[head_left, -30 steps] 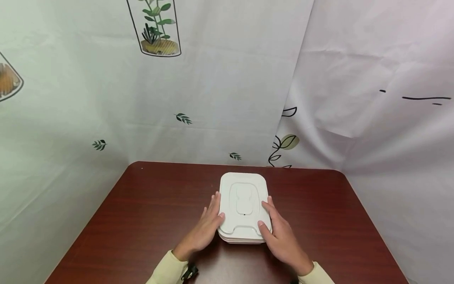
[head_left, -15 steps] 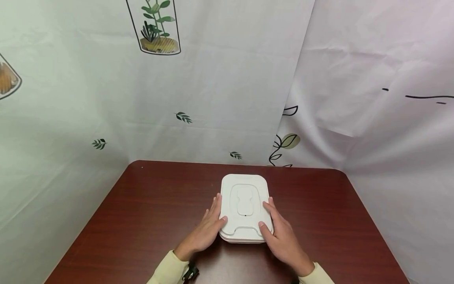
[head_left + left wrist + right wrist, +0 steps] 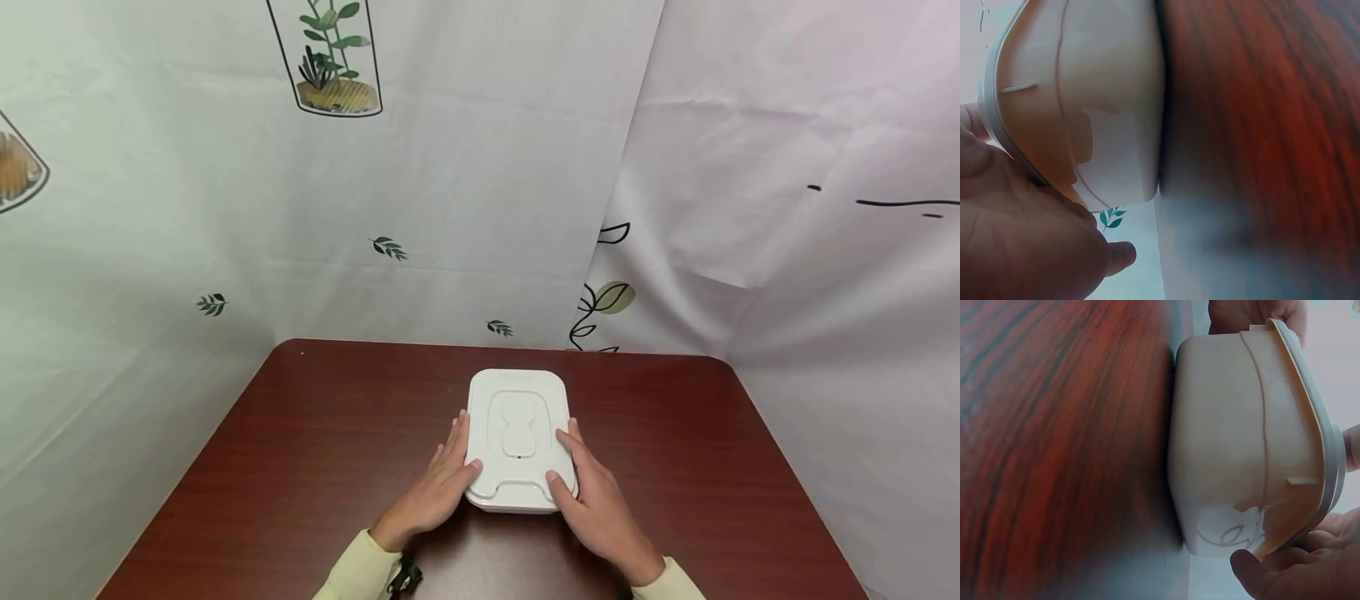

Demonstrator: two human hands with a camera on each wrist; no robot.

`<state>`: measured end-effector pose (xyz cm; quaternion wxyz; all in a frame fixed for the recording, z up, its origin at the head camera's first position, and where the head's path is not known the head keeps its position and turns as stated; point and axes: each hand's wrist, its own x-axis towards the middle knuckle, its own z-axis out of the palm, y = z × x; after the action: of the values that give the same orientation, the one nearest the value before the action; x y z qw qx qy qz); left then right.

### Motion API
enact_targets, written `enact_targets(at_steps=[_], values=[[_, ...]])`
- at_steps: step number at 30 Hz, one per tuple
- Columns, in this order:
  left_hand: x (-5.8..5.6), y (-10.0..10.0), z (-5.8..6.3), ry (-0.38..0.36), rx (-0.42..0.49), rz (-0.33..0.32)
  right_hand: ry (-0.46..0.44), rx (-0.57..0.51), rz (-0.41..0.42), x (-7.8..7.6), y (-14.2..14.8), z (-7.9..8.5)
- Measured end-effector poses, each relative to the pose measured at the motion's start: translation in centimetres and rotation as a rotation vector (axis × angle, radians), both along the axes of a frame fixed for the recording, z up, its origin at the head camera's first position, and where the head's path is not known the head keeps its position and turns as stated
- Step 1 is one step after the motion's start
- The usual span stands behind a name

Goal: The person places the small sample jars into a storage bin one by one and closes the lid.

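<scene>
A white lidded plastic box (image 3: 517, 492) stands on the table, its lid (image 3: 517, 425) on top with a raised outline in the middle. My left hand (image 3: 435, 492) holds the left side, fingers along the wall and thumb over the lid's edge. On the opposite side, my right hand (image 3: 600, 496) grips the rim, thumb and forefinger on the lid. In the right wrist view, several fingers (image 3: 1310, 569) bend below the rim of the cream-coloured box wall (image 3: 1222, 425). The left wrist view has the other wall (image 3: 1110, 100) beside the palm (image 3: 1029, 237). The box's contents are hidden.
The dark red wooden table (image 3: 337, 433) has rounded far corners. Behind it and at both sides hangs a pale cloth (image 3: 465, 167) printed with plants and leaves. A black strap (image 3: 405, 575) shows at the left cuff.
The lid has sunk slightly, and fewer layered edges show at its front. Both hands keep their places at the sides, shifting very little with it.
</scene>
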<state>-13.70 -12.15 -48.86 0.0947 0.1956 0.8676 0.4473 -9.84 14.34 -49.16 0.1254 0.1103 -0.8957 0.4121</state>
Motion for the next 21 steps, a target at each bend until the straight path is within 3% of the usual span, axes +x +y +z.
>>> enact_targets(at_steps=[6, 16, 21], values=[[0.0, -0.1, 0.0, -0.007, -0.002, -0.002, -0.015, 0.004, -0.015, 0.0, -0.2, 0.1], [-0.3, -0.1, 0.1, -0.013, 0.024, 0.024, 0.048, 0.054, 0.001, -0.6, 0.4, 0.9], [0.1, -0.2, 0.5, 0.064, -0.043, 0.079, 0.018, 0.085, 0.009, -1.0, 1.1, 1.9]])
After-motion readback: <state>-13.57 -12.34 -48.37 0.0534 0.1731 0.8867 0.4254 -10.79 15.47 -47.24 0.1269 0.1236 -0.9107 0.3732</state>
